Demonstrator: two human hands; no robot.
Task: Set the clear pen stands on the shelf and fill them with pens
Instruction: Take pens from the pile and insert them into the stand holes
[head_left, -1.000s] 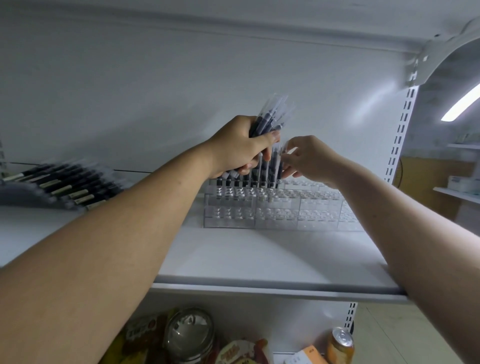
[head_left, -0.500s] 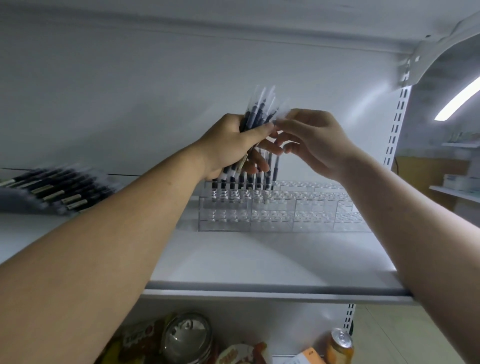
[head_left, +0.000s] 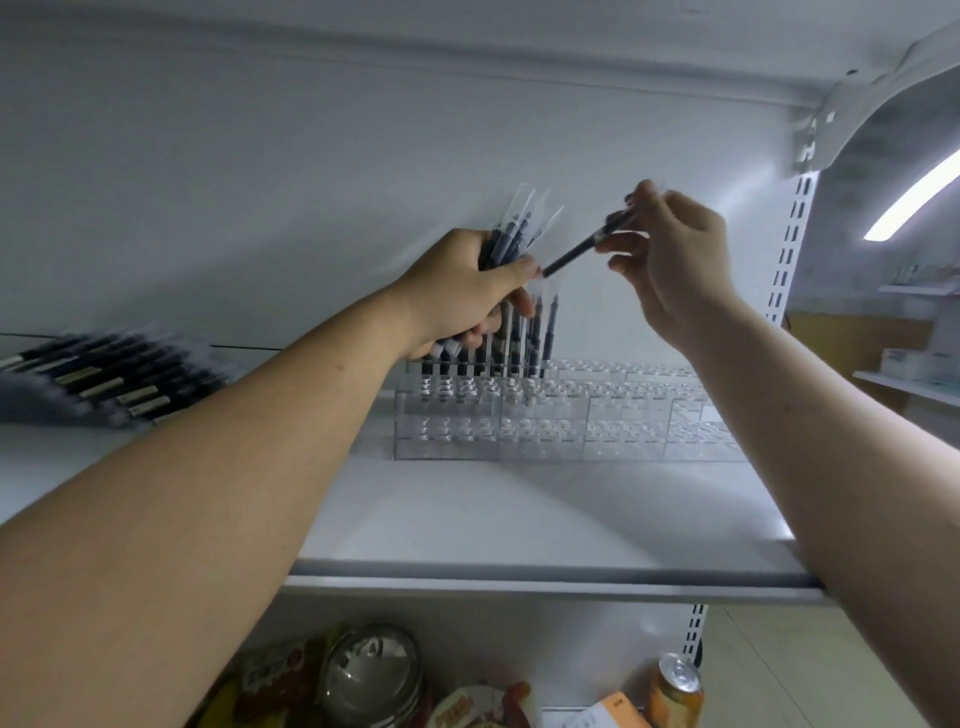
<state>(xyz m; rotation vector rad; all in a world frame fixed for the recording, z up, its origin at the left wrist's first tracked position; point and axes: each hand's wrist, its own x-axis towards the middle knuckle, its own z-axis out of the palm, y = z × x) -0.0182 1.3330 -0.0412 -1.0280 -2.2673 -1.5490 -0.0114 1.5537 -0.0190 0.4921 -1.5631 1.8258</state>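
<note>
A shop — shelf (head_left: 519, 509) on slotted upright (head_left: 796, 223), canned drink (head_left: 678, 686) below.

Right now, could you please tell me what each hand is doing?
Left hand: grips a bundle of pens.
Right hand: its fingers pinch a single black pen.

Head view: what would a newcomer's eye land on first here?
Mid-frame, the left hand grips a pen bundle while the right hand pinches a single pen, tilted, beside it. Below, clear stands sit on the shelf, with upright pens in their back left row. A pen pile lies far left.
</note>
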